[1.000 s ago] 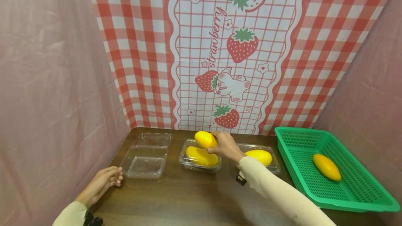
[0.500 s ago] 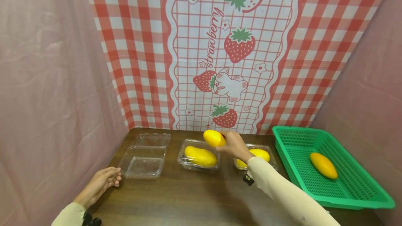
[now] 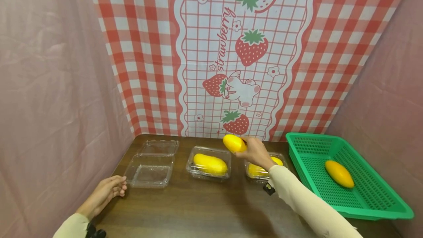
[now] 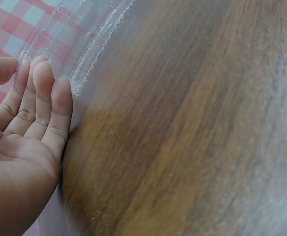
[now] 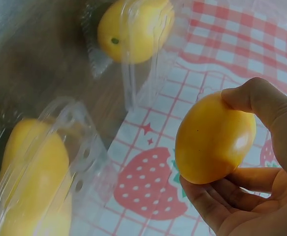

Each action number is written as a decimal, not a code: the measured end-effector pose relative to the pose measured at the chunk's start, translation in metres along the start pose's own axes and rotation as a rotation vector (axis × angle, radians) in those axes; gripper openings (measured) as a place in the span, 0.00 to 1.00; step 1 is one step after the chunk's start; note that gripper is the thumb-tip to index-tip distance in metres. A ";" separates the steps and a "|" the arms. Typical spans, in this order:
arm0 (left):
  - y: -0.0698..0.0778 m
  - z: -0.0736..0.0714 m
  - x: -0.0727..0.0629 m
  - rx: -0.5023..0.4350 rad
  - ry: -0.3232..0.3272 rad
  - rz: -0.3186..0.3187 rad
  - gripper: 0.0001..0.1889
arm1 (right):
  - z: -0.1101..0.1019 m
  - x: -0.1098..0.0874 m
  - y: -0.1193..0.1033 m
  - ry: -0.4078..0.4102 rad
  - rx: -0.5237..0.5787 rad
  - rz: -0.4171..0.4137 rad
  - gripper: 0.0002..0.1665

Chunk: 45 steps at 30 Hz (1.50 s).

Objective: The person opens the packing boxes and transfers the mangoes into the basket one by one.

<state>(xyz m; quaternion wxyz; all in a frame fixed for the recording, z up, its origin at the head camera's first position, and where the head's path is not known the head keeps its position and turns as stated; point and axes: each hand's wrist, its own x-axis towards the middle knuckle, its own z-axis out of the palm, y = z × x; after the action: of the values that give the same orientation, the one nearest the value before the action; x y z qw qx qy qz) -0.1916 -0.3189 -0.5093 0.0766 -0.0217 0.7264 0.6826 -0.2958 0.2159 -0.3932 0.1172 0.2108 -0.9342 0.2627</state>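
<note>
My right hand [image 3: 257,152] grips a yellow mango [image 3: 233,143] by one end, above the table and between two clear plastic clamshell boxes. In the right wrist view the thumb lies on top of this fruit and the fingers are beneath it. The middle clamshell [image 3: 190,169] has a yellow mango [image 3: 210,164] in it. Partly behind my right wrist, the right clamshell [image 3: 248,176] holds yellow mangoes [image 3: 257,171]. An unfilled clamshell [image 3: 150,176] stands at the left with its lid raised back. My left hand [image 3: 103,195] is at its left edge, fingers relaxed, fingertips right at the rim.
A green plastic basket [image 3: 317,194] stands on the right of the brown wooden table [image 3: 198,208], with one orange-yellow mango [image 3: 339,174] inside. A strawberry-print cloth [image 3: 228,58] hangs behind, and pink cloth [image 3: 59,83] hangs along both sides.
My right hand has carried the mango to the right and slightly up, from over the middle clamshell toward the right one. My left hand has stayed at the left clamshell.
</note>
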 end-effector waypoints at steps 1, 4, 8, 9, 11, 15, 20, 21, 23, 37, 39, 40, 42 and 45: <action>0.000 0.000 0.000 0.002 0.002 0.000 0.16 | -0.001 0.000 0.002 0.005 -0.003 0.000 0.22; 0.001 0.000 0.001 0.004 0.008 -0.002 0.16 | -0.006 -0.002 0.007 0.017 -0.011 0.008 0.24; 0.002 0.000 0.000 -0.002 0.016 -0.002 0.15 | -0.012 -0.005 0.012 0.018 -0.010 0.032 0.26; 0.002 0.000 0.000 -0.001 0.015 -0.002 0.16 | -0.014 -0.005 0.013 0.016 -0.009 0.045 0.26; 0.002 0.000 0.000 0.000 0.014 0.001 0.16 | -0.017 -0.007 0.016 0.014 -0.005 0.064 0.27; 0.003 0.000 -0.001 0.002 0.009 0.005 0.16 | -0.022 -0.009 0.023 0.012 -0.004 0.094 0.28; 0.003 0.000 -0.001 0.000 0.007 0.004 0.16 | -0.028 -0.012 0.032 0.015 -0.001 0.107 0.29; 0.003 0.000 -0.001 0.000 0.005 0.004 0.16 | -0.030 -0.013 0.034 0.017 0.000 0.108 0.30; 0.003 -0.001 -0.001 0.000 0.005 0.005 0.16 | -0.032 -0.015 0.037 0.021 0.000 0.116 0.30; 0.001 -0.001 0.000 -0.011 -0.003 0.019 0.15 | -0.052 -0.023 0.056 0.035 -0.040 0.173 0.39; 0.001 -0.001 0.000 -0.009 -0.006 0.024 0.15 | -0.055 -0.025 0.060 0.036 -0.035 0.178 0.39; 0.001 -0.001 0.000 -0.009 -0.004 0.025 0.15 | -0.056 -0.026 0.061 0.035 -0.036 0.183 0.39; 0.001 0.000 0.000 -0.009 -0.004 0.029 0.15 | -0.058 -0.029 0.064 0.036 -0.032 0.195 0.39; 0.001 0.000 0.000 -0.015 -0.002 0.026 0.15 | -0.062 -0.033 0.066 0.031 -0.034 0.214 0.40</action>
<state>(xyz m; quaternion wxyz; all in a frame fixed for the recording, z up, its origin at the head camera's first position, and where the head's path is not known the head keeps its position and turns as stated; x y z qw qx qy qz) -0.1914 -0.3186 -0.5087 0.0684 -0.0120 0.7215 0.6889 -0.2898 0.3121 -0.3815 0.1068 0.1039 -0.9538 0.2611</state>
